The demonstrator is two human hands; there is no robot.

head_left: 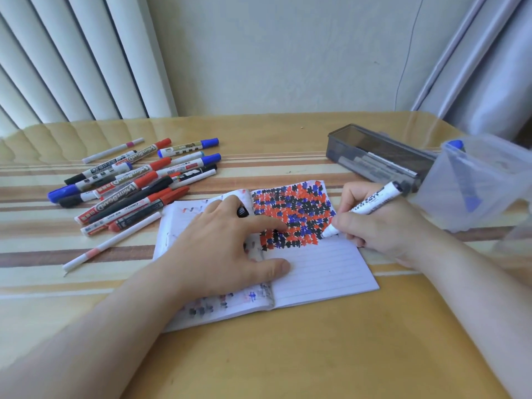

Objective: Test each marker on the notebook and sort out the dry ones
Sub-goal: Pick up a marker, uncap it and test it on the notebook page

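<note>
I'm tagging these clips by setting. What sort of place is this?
Probably a room in a home, at a table by a window. The table has a striped glossy cover, vertical blinds hang at the back left, and a curtain hangs at the right beside a plain wall.

Bright soft daylight; tabletop point(288, 133) glare; edges warped, perhaps motion-blurred.

I read "WhiteBoard" on four red-capped markers point(123, 197) in the pile well left of my left hand's fingers point(276, 223). One black-capped marker point(188, 174) there carries bold white letters, perhaps "M", too blurred to be sure. The marker point(371, 204) pinched in my right hand's fingers point(341, 221) bears dark print I cannot make out. Small print on the others is illegible.
</note>
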